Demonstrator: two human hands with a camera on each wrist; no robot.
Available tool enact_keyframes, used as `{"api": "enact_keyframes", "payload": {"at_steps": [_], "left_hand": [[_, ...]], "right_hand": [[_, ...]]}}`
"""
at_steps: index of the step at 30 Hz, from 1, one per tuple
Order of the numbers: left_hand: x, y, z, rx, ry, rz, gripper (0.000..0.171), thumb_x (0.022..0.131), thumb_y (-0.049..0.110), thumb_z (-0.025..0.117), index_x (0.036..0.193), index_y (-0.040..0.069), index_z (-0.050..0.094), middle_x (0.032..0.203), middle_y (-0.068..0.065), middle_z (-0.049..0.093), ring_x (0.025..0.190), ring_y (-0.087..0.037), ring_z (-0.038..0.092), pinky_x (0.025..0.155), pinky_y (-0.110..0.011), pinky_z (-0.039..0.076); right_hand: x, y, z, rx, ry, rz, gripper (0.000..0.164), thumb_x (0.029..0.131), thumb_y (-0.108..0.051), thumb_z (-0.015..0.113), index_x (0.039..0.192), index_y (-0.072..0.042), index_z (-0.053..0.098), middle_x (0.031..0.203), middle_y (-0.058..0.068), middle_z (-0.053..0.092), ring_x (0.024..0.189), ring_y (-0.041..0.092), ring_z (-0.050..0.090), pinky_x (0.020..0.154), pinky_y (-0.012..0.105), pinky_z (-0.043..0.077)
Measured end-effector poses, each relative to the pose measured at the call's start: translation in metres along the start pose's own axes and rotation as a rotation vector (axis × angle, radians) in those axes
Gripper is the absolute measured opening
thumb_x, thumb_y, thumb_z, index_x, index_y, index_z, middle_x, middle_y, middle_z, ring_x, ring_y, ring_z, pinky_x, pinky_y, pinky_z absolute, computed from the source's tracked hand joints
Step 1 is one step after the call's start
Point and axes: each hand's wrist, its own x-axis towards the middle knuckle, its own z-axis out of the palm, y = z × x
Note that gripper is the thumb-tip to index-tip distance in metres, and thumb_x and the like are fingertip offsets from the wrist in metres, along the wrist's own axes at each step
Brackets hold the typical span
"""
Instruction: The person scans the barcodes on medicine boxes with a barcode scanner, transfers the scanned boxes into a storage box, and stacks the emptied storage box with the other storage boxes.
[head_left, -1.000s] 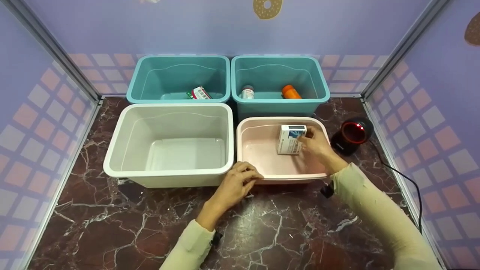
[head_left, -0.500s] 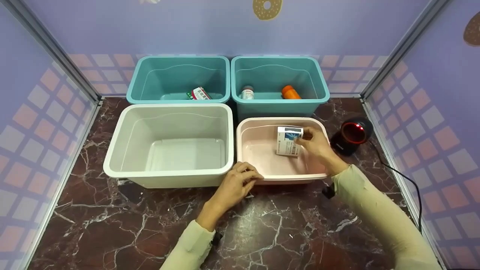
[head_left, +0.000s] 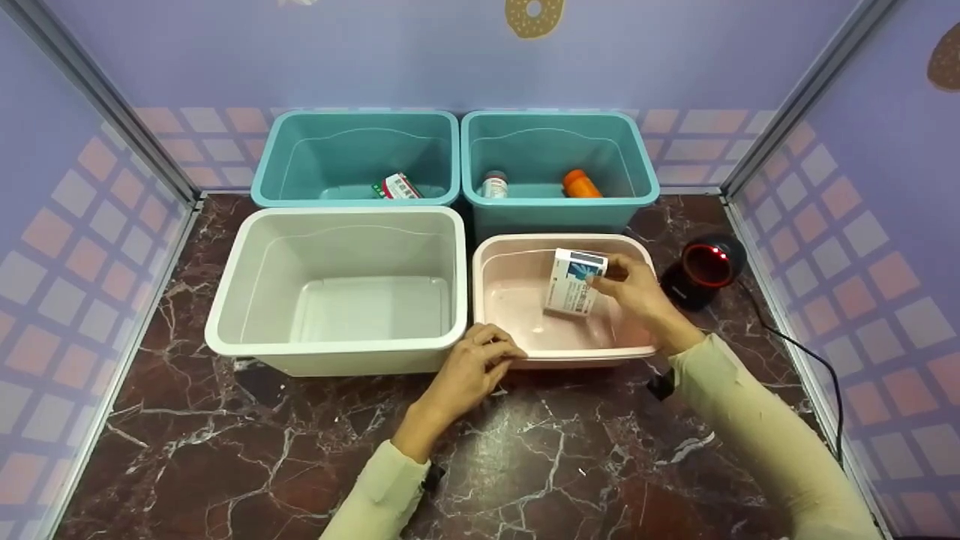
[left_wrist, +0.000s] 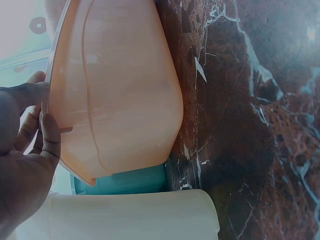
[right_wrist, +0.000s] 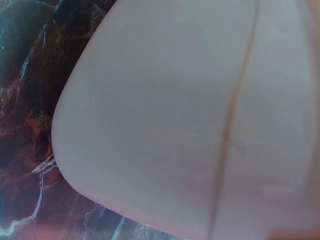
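Note:
My right hand (head_left: pixel 637 294) reaches over the front right of the pink bin (head_left: pixel 514 296) and pinches a white medicine box (head_left: pixel 570 291) with blue print on its upper part. The box leans inside the bin, its lower end angled to the left. At the bin's front left corner, my left hand (head_left: pixel 478 358) grips the rim between thumb and fingers, as the left wrist view shows beside the bin's outer wall (left_wrist: pixel 130 90). That outer wall (right_wrist: pixel 145 115) fills most of the right wrist view, where the medicine box is hidden.
A larger white bin (head_left: pixel 337 346) stands left of the pink one. Behind are two teal bins: the left (head_left: pixel 356 202) holds a red-white-green box (head_left: pixel 400 187), the right (head_left: pixel 555 217) a white bottle (head_left: pixel 495 185) and an orange bottle (head_left: pixel 581 184). A black corded scanner (head_left: pixel 690 281) glows red at right.
The medicine box has shifted slightly left and tilted, its lower end swinging left and its printed front turning more into view. My left hand stays on the rim.

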Motion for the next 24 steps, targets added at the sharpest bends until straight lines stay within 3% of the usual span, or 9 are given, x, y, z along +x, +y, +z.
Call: {"api": "enact_keyframes", "payload": {"at_steps": [10, 24], "left_hand": [[0.0, 0.0, 0.0, 0.012, 0.006, 0.024, 0.02, 0.084, 0.002, 0.074, 0.099, 0.015, 0.078, 0.102, 0.001, 0.066, 0.104, -0.021, 0.058, 0.095, -0.033, 0.05], [0.0, 0.0, 0.0, 0.011, -0.002, 0.009, 0.021, 0.086, 0.002, 0.072, 0.1, 0.015, 0.078, 0.103, 0.0, 0.066, 0.105, -0.021, 0.058, 0.095, -0.033, 0.051]], "right_hand": [[-0.01, -0.011, -0.008, 0.105, -0.002, -0.01, 0.032, 0.09, -0.018, 0.073, 0.11, 0.002, 0.058, 0.101, 0.002, 0.063, 0.092, 0.008, 0.059, 0.08, 0.018, 0.053], [-0.023, -0.019, -0.027, 0.207, 0.031, -0.021, 0.037, 0.091, -0.021, 0.074, 0.117, 0.0, 0.057, 0.104, -0.001, 0.065, 0.098, 0.01, 0.063, 0.09, 0.027, 0.058]]}}
